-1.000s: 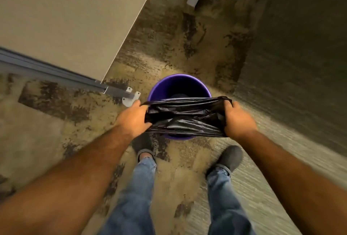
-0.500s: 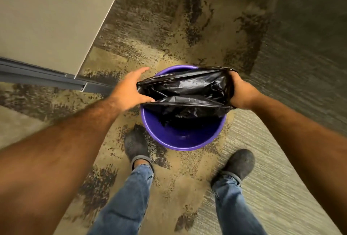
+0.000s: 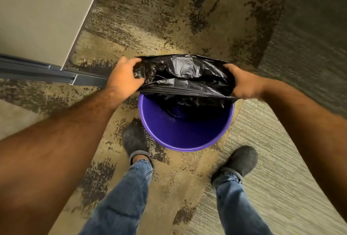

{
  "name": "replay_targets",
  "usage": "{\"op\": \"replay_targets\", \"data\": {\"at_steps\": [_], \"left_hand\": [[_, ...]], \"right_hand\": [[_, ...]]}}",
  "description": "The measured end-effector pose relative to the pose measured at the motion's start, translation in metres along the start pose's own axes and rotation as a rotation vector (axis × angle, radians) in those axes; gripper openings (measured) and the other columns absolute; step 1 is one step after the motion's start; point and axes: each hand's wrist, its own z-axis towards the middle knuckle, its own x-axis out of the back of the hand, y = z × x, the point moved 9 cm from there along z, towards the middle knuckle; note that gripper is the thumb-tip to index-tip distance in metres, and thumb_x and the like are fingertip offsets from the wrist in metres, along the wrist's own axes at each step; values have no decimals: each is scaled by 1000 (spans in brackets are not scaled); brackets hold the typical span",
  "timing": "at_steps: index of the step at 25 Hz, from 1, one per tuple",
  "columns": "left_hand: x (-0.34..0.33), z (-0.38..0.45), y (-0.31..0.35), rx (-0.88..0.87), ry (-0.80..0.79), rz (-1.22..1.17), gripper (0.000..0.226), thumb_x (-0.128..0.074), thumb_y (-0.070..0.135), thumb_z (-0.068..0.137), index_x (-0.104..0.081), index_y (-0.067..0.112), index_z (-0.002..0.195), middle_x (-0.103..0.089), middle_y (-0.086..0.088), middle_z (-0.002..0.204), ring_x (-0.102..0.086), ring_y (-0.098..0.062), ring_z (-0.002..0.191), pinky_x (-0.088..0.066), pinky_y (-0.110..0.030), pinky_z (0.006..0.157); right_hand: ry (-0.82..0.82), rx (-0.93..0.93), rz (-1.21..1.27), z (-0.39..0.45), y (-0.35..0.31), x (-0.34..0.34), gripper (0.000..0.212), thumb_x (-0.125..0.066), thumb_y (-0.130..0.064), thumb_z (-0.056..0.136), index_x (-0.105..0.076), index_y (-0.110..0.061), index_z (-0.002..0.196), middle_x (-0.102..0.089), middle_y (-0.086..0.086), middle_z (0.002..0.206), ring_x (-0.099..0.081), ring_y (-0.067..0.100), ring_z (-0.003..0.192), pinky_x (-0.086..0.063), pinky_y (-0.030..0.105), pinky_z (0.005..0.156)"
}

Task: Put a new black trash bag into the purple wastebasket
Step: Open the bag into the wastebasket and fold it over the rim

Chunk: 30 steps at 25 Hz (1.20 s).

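The purple wastebasket (image 3: 187, 133) stands on the carpet between my feet and a little ahead of them, its near inner wall bare. A black trash bag (image 3: 184, 75) is stretched across the far half of its mouth, and part of it hangs down inside. My left hand (image 3: 123, 78) grips the bag's left edge beside the basket's left rim. My right hand (image 3: 244, 82) grips the right edge at the right rim. The far rim is hidden under the plastic.
A beige partition panel (image 3: 41, 15) with a dark metal base rail (image 3: 37, 71) stands at the left, close to my left hand. My two dark shoes (image 3: 134, 140) (image 3: 237, 160) flank the basket's near side. Patterned carpet spreads all around.
The bag's mouth has been spread wider and pushed toward the basket's far rim, with more plastic hanging inside. The view has tilted down, so the basket sits lower and closer to my feet.
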Motion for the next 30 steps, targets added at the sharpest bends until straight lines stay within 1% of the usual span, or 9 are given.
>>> {"op": "replay_targets", "data": {"at_steps": [2,4,8,12,15,18,23,27,30], "left_hand": [[-7,-14,-16,141,-48,-130,63,-74,7,87,-59,17,148,-52,-8,130,-60,-29,121,-42,-27,101],[-17,-46,-31,214,-99,-227,76,-75,2,84,-52,21,154,-47,-3,134,-55,-26,130,-40,-28,104],[-59,-121,-44,274,-132,-317,115,-85,-5,74,-28,34,165,-47,2,151,-51,-14,133,-41,-38,114],[-87,-181,-54,432,130,-652,78,-76,-13,82,-45,26,142,-67,10,120,-72,9,97,-63,-30,93],[-105,-221,-67,649,290,-649,44,-78,-2,89,-50,21,114,-64,3,94,-70,-9,71,-67,-42,69],[-129,-240,-68,825,318,-878,23,-69,4,100,-53,14,88,-57,-12,80,-66,-24,61,-58,-36,56],[-144,-244,-71,919,414,-1114,20,-65,0,101,-58,12,87,-61,-12,85,-65,-21,67,-63,-22,62],[-151,-235,-72,866,427,-1193,24,-59,-8,102,-58,12,89,-61,-10,84,-67,-14,63,-68,-34,76],[-157,-234,-72,838,402,-1100,33,-49,-14,103,-53,15,86,-56,-8,83,-60,-17,67,-67,-30,71]], "right_hand": [[99,90,11,-23,2,-8,107,-82,11,68,-35,-18,160,-59,11,141,-61,29,129,-54,33,104],[292,160,4,-58,15,-20,105,-83,10,68,-41,-19,160,-51,10,145,-51,23,135,-40,26,114],[572,162,214,-112,55,-70,83,-82,4,82,-51,-37,147,-55,-6,130,-65,12,106,-59,24,86],[746,-92,824,-125,100,-106,49,-86,6,80,-65,-30,106,-64,-7,94,-58,6,75,-56,29,81],[592,-249,1091,-126,112,-148,31,-87,3,81,-64,-19,85,-64,-5,73,-63,14,68,-60,25,70],[484,-277,1133,-125,107,-169,27,-86,0,83,-65,-14,74,-64,-6,59,-65,11,58,-59,19,60],[503,-230,1069,-121,108,-160,25,-83,5,84,-66,-11,77,-69,-4,62,-68,7,60,-60,20,65],[455,-175,1117,-116,106,-151,22,-76,9,88,-67,-9,78,-72,-3,62,-71,9,62,-64,20,73],[394,-165,1172,-104,99,-145,20,-71,10,91,-69,-7,82,-75,0,67,-74,11,66,-65,24,80]]}}
